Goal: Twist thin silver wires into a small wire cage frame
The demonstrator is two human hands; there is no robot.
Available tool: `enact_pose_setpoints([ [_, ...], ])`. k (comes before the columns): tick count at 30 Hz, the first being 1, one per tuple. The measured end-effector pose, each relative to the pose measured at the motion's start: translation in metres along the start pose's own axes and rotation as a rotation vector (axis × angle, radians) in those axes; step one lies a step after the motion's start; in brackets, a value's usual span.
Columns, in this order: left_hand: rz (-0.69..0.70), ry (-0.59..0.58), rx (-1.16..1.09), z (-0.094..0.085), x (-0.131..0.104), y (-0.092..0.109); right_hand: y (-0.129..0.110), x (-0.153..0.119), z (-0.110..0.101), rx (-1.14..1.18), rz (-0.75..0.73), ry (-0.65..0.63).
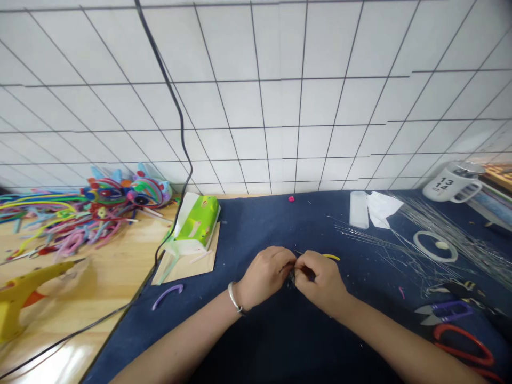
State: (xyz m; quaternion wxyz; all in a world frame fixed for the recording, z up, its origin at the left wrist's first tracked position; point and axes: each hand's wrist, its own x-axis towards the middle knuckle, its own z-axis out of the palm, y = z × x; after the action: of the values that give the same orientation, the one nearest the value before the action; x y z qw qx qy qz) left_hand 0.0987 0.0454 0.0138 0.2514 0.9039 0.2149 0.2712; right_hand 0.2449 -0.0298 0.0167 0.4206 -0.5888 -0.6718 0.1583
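My left hand (pixel 270 272), with a silver bangle at the wrist, and my right hand (pixel 318 274) meet over the dark blue cloth (pixel 256 224). Both are closed in a pinch, fingertips almost touching. Between them is a small tangle of thin wire (pixel 292 279), mostly hidden by my fingers. A thin end pokes up above the fingertips. Just behind my right hand lies a short yellow strip (pixel 331 257). A curved purple fuzzy strip (pixel 167 295) rests on the cloth left of my left arm.
On the left are a yellow glue gun (pixel 30 290), colourful pipe cleaners (pixel 68 213) and a green tissue pack (pixel 199 221). A black cable (pixel 182 128) hangs there. Toward the right lie loose thin wires (pixel 452 234), purple snips (pixel 446 311), red-handled scissors (pixel 464 341) and a white mug (pixel 452 184).
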Motion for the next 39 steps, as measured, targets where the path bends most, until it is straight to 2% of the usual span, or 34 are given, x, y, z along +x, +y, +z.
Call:
enact_pose_setpoints([
  [4,0.090,0.057,-0.133,-0.002,0.001,-0.008,0.001,0.001,-0.006,-0.133,-0.217,-0.010],
  [10,0.130,0.014,-0.322,-0.014,0.004,-0.009,0.005,0.008,-0.023,-0.131,-0.310,-0.021],
  [18,0.177,-0.052,-0.336,-0.013,0.003,-0.009,0.002,0.007,-0.031,-0.344,-0.532,-0.132],
  [24,0.200,-0.132,-0.296,-0.014,0.004,-0.010,-0.004,0.008,-0.035,-0.493,-0.636,-0.183],
  [27,0.185,-0.165,-0.307,-0.012,0.003,-0.009,-0.001,0.007,-0.031,-0.513,-0.639,-0.165],
  [31,0.120,-0.176,-0.383,-0.011,0.002,-0.008,0.006,0.008,-0.025,-0.385,-0.539,-0.113],
  [35,0.008,-0.169,-0.524,-0.012,0.003,-0.007,0.007,0.010,-0.023,-0.227,-0.428,-0.095],
  [39,-0.149,-0.156,-0.762,-0.013,0.005,-0.005,0.006,0.011,-0.023,-0.125,-0.348,-0.095],
])
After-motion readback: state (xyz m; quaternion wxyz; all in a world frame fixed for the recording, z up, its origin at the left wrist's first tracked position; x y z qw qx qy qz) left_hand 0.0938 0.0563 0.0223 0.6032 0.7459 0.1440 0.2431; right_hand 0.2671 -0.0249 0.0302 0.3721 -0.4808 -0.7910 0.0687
